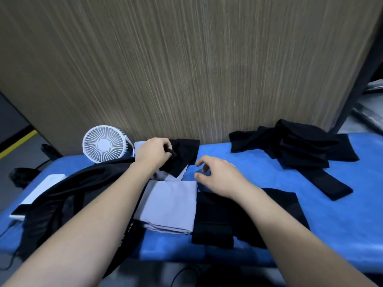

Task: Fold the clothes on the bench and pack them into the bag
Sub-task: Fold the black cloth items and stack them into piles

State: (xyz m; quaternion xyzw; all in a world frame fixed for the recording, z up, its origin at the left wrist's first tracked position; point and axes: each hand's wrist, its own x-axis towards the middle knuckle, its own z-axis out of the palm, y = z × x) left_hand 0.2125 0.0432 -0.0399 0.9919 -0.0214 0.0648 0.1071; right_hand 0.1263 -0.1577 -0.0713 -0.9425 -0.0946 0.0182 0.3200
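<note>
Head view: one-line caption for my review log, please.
Left hand grips a black garment near the white fan; right hand hovers open over the blue bench beside a folded grey garment.

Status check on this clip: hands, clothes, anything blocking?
Left hand grips black garment. Right hand open, hovering. Folded lavender piece on bench. Unfolded black pile waits far right. Nothing blocking.

Wood-grain wall panel (186, 69), grey floor (18, 154)
</note>
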